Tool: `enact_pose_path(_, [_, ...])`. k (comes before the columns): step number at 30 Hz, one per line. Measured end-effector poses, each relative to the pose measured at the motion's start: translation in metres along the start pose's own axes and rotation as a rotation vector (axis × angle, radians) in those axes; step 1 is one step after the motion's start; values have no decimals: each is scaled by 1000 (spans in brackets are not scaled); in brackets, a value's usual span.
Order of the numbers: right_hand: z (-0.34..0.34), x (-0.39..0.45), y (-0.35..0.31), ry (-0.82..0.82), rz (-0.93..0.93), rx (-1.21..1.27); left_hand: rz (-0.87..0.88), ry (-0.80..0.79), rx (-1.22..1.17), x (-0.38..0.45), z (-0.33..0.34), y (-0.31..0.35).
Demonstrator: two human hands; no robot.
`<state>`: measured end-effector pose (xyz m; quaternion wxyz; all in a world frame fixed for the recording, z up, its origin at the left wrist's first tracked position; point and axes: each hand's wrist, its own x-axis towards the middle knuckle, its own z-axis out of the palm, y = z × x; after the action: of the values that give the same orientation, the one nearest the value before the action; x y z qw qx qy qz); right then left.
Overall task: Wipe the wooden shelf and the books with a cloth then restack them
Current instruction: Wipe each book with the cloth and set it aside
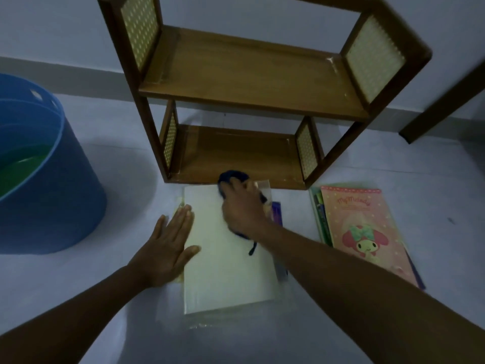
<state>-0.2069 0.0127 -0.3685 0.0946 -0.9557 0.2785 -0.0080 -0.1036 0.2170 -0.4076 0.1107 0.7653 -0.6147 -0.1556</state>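
A wooden shelf (252, 82) with two boards and woven side panels stands on the floor against the wall, with nothing on it. In front of it lies a pale cream book (225, 271) on top of other books. My left hand (168, 248) lies flat, fingers spread, on the book's left edge. My right hand (241, 208) presses a dark blue cloth (232, 177) on the book's far part, and a strip of cloth trails below the wrist. To the right a pink cartoon book (367, 227) tops a second pile.
A big blue tub (60, 195) with greenish water stands at the left. A dark wooden furniture leg (443, 101) slants at the right by the wall. The floor is pale grey, with a white skirting along the wall.
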Motion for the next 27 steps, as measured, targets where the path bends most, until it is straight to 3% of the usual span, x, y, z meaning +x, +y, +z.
enact_pose_path(3, [6, -38, -40, -103, -289, 82, -31, 20, -28, 1, 4, 0])
enact_pose_path(5, [0, -36, -20, -99, -374, 77, -40, 13, -35, 3, 6, 0])
enact_pose_path(8, [-8, -20, 32, 12, 13, 85, -17, -4, -62, 1, 4, -1])
enact_pose_path(10, [-6, -35, 31, 40, 98, 51, -8, 18, -69, 0, 3, -2])
enact_pose_path(12, [8, -70, -5, -39, -85, -32, -13, 41, -61, 0, 4, -2])
enact_pose_path(16, [19, -152, -40, -197, -471, 196, 9, 41, 0, 2, 6, -4])
enact_pose_path(17, [19, -156, -24, -169, -454, 176, 12, 34, 6, 2, 5, -5])
enact_pose_path(20, [10, -150, 37, 60, -53, 193, 10, 27, 28, 0, 4, -4])
enact_pose_path(22, [13, -156, 41, 120, 13, 114, -1, 33, 36, -2, 4, -4])
enact_pose_path(27, [29, -195, 1, 1, -407, 64, -3, 41, 54, 1, 2, -2])
